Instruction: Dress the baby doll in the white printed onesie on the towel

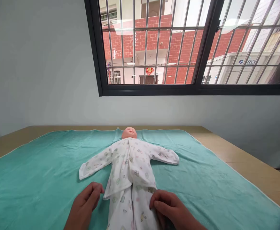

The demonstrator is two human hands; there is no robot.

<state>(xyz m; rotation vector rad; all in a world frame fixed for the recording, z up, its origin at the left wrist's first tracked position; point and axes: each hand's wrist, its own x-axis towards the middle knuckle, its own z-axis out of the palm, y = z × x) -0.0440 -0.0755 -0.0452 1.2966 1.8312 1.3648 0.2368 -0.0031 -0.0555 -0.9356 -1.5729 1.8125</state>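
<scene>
A baby doll [129, 132] lies on its back, its head at the far end. It wears a white printed baby shirt [140, 159] with both sleeves spread sideways, and matching baby trousers [120, 204]. Beside the shirt's lower left corner is my left hand [86, 203], fingers curled together, with no cloth visible in them. My right hand [170, 206] pinches at the right side of the trousers, just below the shirt hem. Its fingertips partly cover the cloth there. The trousers' lower ends are outside the view.
A green cloth [46, 166] lies under the doll, with slight wrinkles. It covers most of a wooden table [250, 169], whose bare edges show left, right and at the back. Behind stands a grey wall [46, 64] with a barred, black-framed window [149, 90].
</scene>
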